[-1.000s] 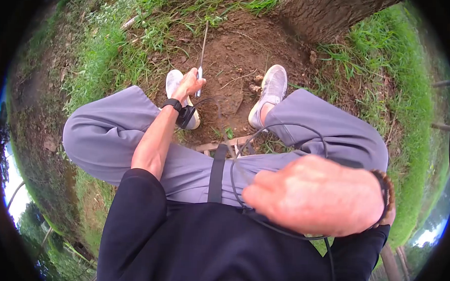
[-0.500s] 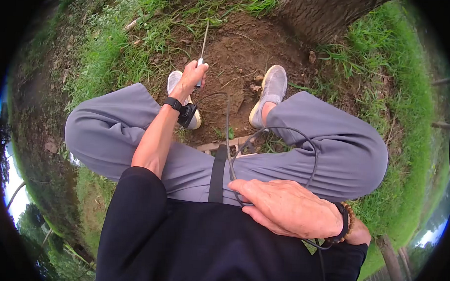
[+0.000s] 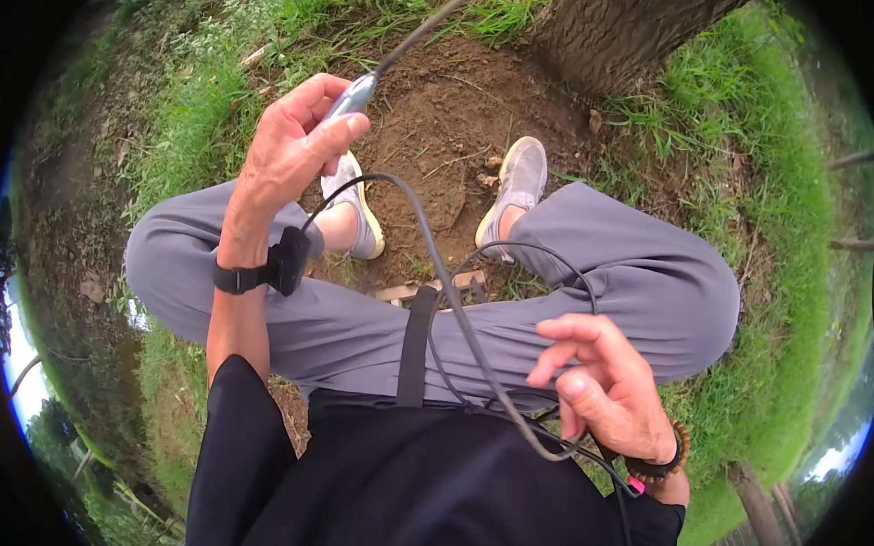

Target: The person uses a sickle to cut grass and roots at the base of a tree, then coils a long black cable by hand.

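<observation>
Since the earlier frames, the left hand [image 3: 287,147] has risen from ground level beside the shoe toward the camera, lifting the rod tool [image 3: 357,92] with it. The right hand [image 3: 601,389] has lifted off the lap and opened.

1. Left hand: the grip is closed on the grey handle of the rod tool, thumb on top and fingers wrapped beneath. The thin rod [image 3: 426,22] runs up and to the right from the handle, out of the top of the view. The tool is held in the air over the left edge of the bare soil patch [image 3: 443,110], clear of the ground.
2. Wrist unit [image 3: 288,260]: a black device on a band sits at the left wrist. A dark cable [image 3: 455,312] leaves it, arches over the lap and drops into loops at the waist.
3. Left shoe [image 3: 357,208] and right shoe [image 3: 517,180]: both rest on the soil patch, well apart.
4. Black strap [image 3: 413,344]: runs down the middle of the grey trousers.
5. Right hand: the grip is wide, fingers spread and curled above the cable loops. Whether it touches the cable cannot be told. A bead bracelet [image 3: 679,445] sits at the wrist.
6. Tree trunk [image 3: 619,29]: stands at the far right edge of the soil patch, with grass [image 3: 777,189] around it.
</observation>
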